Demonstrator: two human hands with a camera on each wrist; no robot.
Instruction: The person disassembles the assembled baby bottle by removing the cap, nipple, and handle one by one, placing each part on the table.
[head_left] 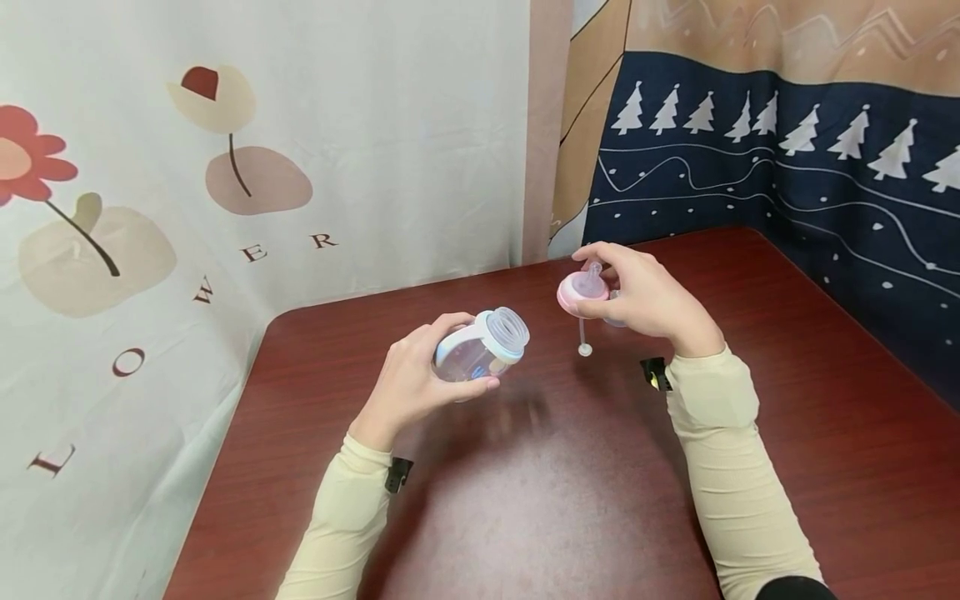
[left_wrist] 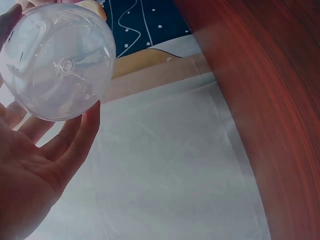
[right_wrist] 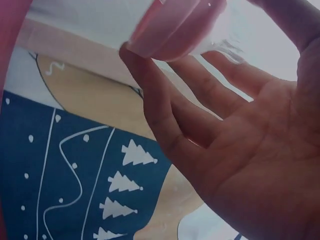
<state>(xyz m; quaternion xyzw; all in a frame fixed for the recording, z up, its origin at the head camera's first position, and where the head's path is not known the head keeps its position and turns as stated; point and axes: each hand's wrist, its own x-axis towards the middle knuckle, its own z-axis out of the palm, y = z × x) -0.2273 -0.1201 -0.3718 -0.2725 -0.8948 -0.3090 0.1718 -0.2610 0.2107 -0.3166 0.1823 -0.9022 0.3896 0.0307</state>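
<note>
My left hand (head_left: 408,377) grips a clear baby bottle (head_left: 468,362) with a white handle (head_left: 459,337) and a pale blue neck ring. The bottle tilts, its uncovered threaded mouth (head_left: 512,327) facing up and right. In the left wrist view the bottle's round base (left_wrist: 62,67) faces the camera, fingers curved about its side. Held in my right hand (head_left: 643,293) is a pink collar (head_left: 572,292) with a clear teat (head_left: 594,273); a straw with a small weighted end (head_left: 585,350) hangs below. A clear piece (head_left: 617,310) shows partly behind the right fingers.
Both hands are over a dark red-brown table (head_left: 585,500). A white curtain with flower prints (head_left: 405,150) hangs along the left and back. A navy curtain with white trees (head_left: 675,179) stands behind the right side.
</note>
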